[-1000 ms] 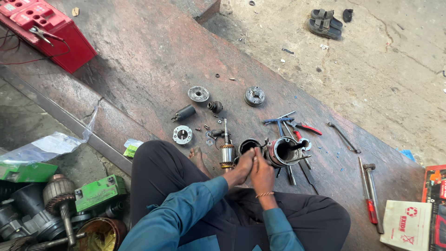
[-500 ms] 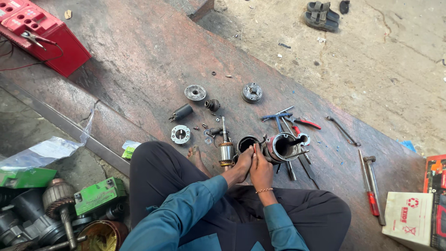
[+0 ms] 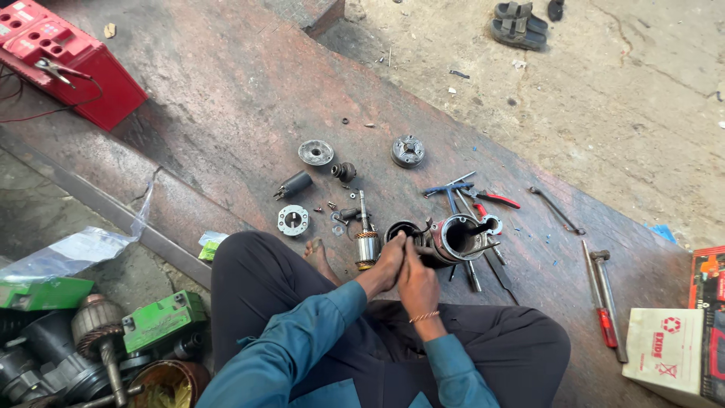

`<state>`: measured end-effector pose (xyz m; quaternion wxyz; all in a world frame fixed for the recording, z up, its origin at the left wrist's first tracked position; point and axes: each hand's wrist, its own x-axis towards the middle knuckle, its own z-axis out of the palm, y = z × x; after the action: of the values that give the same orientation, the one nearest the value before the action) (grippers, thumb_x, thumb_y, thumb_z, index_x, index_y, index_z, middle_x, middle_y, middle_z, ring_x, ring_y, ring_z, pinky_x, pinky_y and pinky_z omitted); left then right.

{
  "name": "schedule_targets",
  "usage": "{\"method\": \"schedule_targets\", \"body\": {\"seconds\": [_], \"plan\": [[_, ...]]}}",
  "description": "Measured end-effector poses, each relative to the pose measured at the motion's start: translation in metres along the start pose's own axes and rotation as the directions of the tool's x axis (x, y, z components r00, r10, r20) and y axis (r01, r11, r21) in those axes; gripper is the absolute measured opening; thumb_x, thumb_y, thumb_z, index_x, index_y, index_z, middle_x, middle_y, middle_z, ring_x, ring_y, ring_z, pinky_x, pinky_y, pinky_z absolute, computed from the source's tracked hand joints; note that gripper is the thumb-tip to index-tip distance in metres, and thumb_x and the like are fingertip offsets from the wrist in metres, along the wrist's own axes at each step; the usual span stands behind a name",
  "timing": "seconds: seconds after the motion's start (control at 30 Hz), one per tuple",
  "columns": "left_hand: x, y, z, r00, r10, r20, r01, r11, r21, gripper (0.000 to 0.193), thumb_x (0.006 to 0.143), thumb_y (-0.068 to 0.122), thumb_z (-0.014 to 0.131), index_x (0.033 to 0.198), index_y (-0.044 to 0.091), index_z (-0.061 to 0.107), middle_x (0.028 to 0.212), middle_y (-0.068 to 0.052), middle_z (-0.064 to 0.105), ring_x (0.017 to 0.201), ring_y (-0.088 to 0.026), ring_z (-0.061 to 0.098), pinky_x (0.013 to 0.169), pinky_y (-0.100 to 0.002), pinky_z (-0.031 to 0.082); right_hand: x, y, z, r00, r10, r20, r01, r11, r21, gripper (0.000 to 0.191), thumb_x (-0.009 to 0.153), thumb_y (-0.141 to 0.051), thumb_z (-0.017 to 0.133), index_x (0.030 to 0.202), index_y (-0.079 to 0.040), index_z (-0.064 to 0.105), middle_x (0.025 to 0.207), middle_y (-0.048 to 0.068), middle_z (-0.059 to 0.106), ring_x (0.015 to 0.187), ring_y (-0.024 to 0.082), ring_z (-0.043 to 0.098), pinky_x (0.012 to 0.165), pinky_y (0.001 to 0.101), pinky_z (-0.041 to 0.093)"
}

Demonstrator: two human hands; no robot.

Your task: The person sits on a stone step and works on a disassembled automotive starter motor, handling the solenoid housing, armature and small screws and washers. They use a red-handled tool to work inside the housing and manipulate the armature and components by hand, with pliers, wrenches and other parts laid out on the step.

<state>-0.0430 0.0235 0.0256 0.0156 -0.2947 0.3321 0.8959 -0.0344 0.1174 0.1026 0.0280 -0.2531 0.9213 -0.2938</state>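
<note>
Left hand [image 3: 390, 261] and right hand [image 3: 418, 281]: pressed together, fingers curled on a dark round housing [image 3: 402, 229] on the rusty floor plate [image 3: 226, 113]; grip detail hidden. Beside it: open cylindrical motor casing [image 3: 458, 236], upright armature [image 3: 366, 243], red-handled screwdriver [image 3: 600, 306].

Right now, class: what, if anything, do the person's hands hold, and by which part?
Both the left hand and right hand meet at the dark cylindrical motor housing, at its near rim; the exact grip cannot be told.
</note>
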Motion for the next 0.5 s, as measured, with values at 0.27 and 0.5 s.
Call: {"method": "schedule_targets", "body": {"seconds": [0.27, 0.5], "plan": [[-0.0086, 0.0047, 0.0011, 0.995, 0.019, 0.095, -0.023, 0.999, 0.038, 0.062, 0.111, 0.046, 0.021, 0.112, 0.0, 0.062, 0.106, -0.016, 0.077, 0.093, -0.022, 0.065, 0.093, -0.037, 0.052, 0.0009, 0.0037, 0.004, 0.999, -0.031, -0.015, 0.03, 0.996, -0.086, 0.049, 0.094, -0.021, 0.058, 0.144, -0.024, 0.06, 0.075, 0.027, 0.069, 0.071, 0.047, 0.067, 0.062, 0.0577, 0.051], [-0.0006, -0.0039, -0.0045, 0.998, 0.004, 0.06, -0.005, 1.0, 0.018, 0.057, 0.112, 0.046, 0.025, 0.123, 0.002, 0.059, 0.117, -0.011, 0.074, 0.098, -0.018, 0.062, 0.097, -0.036, 0.047, 0.0007, 0.0018, -0.002, 0.998, -0.055, -0.025, 0.054, 0.998, -0.031, 0.044, 0.097, -0.022, 0.058, 0.141, -0.018, 0.062, 0.078, 0.027, 0.07, 0.072, 0.046, 0.068, 0.062, 0.0571, 0.051]]}}
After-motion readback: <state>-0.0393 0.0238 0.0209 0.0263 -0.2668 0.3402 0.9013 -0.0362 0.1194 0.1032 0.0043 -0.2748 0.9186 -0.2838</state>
